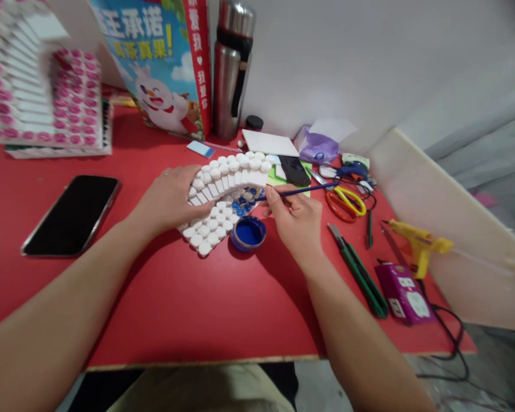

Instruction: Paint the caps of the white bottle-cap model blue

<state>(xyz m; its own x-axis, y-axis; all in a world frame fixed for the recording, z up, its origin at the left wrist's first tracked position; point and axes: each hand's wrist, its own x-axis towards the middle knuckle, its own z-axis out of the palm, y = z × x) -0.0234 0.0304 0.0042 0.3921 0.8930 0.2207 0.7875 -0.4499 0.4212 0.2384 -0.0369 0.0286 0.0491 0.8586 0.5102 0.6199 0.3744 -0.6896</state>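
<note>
A white craft model (210, 226) made of round caps and a curved row of steps lies on the red table. Around its left end my left hand (171, 197) is closed, thumb over the front. My right hand (294, 214) pinches a thin blue paintbrush (309, 190), its tip among the round pieces under the curve. Several of those pieces (241, 206) are blue, while the others are white. Just in front of the model, between my hands, stands a small open pot of blue paint (248, 233).
A phone (72, 214) lies at left, a pink-and-white model (47, 86) behind it. A steel flask (234, 68) and a printed bag (158, 68) stand at the back. At right are scissors (345, 203), a green cutter (360, 274), a yellow glue gun (418, 243) and a purple box (405, 292).
</note>
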